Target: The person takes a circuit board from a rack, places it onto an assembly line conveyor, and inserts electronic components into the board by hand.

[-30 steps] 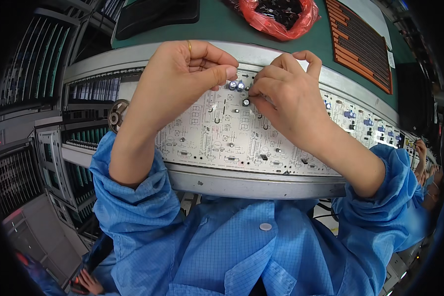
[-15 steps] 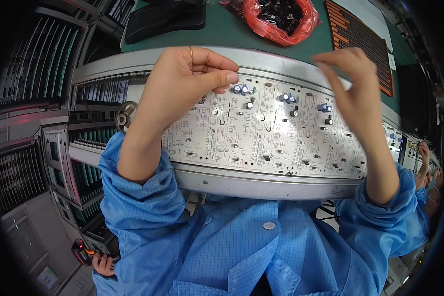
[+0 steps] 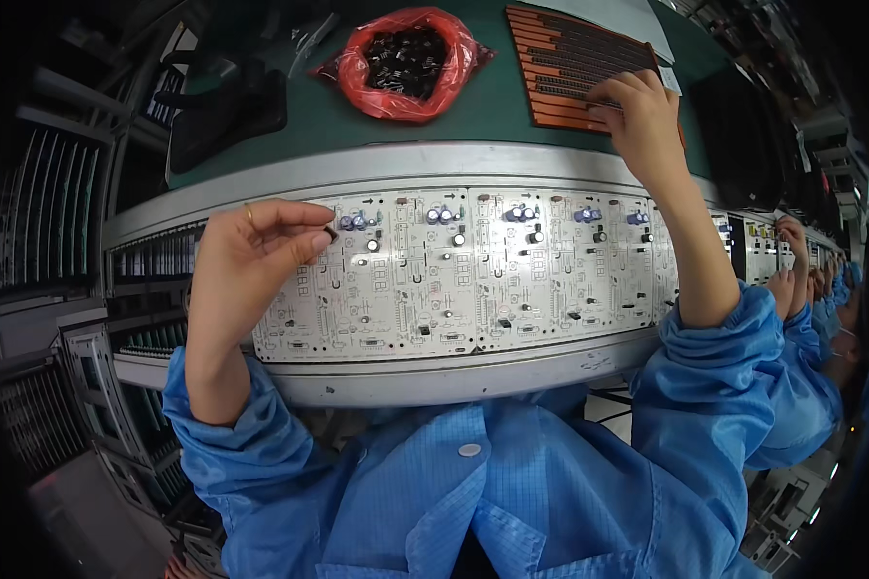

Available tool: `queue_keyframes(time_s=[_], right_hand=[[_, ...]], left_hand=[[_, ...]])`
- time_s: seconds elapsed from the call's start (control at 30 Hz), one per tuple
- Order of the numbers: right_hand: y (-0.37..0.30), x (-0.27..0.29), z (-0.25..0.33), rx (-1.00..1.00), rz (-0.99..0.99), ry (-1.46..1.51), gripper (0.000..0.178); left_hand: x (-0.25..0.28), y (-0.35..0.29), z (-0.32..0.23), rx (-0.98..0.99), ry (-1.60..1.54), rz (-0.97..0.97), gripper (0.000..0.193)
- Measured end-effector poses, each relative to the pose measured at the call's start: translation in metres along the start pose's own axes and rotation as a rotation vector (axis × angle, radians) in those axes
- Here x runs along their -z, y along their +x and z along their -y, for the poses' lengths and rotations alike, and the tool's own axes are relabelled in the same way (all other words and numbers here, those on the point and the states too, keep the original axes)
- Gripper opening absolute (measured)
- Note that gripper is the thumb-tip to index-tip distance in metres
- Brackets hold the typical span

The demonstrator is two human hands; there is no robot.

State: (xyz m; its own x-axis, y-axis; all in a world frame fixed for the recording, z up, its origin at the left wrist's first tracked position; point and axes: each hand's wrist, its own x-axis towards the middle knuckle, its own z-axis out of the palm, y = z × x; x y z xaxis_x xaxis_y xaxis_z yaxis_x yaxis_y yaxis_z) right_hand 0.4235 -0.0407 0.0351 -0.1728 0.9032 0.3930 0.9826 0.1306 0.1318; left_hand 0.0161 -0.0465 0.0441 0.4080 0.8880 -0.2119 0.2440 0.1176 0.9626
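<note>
Nearby, red bag (image 3: 406, 107), part-covered orange tray (image 3: 556, 114)

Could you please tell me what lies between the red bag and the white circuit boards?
The head view shows green tabletop, then a silver metal rail, between the red bag and the boards.

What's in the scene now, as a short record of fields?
Left hand: pinching a small dark part over the white rectangular circuit boards
Right hand: at the orange-and-black slotted rack; contact unclear
Boards: in a row between silver metal rails, carrying blue and black cylindrical components
Nearby: open red plastic bag of small dark pieces, left of the rack on the green tabletop
</note>
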Motion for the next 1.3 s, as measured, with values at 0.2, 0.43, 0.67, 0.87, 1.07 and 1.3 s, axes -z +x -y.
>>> queue_keyframes(time_s=[0.2, 0.43, 0.67, 0.87, 1.07, 1.3], right_hand=[[0.005, -0.011, -0.011, 0.02, 0.074, -0.043, 0.011], [0.002, -0.017, -0.023, 0.044, 0.126, -0.076, 0.008], [0.002, -0.024, -0.03, 0.041, 0.075, -0.042, 0.01], [-0.003, -0.011, -0.022, -0.213, 0.111, 0.432, 0.016], [-0.033, 0.033, 0.035, -0.13, 0.064, 0.817, 0.017], [-0.069, 0.058, 0.084, -0.127, 0.214, 1.136, 0.014]], left_hand=[[-0.008, -0.027, 0.005, 0.03, 0.077, -0.059, 0.019], [-0.016, -0.033, 0.006, 0.087, 0.118, -0.038, 0.017], [-0.014, -0.037, 0.017, 0.137, 0.085, -0.032, 0.018], [-0.017, -0.041, 0.017, 0.113, 0.127, -0.02, 0.014], [-0.021, -0.056, 0.009, 0.035, 0.486, 0.039, 0.011], [-0.025, -0.073, 0.026, -0.307, 0.738, 0.039, 0.008]])
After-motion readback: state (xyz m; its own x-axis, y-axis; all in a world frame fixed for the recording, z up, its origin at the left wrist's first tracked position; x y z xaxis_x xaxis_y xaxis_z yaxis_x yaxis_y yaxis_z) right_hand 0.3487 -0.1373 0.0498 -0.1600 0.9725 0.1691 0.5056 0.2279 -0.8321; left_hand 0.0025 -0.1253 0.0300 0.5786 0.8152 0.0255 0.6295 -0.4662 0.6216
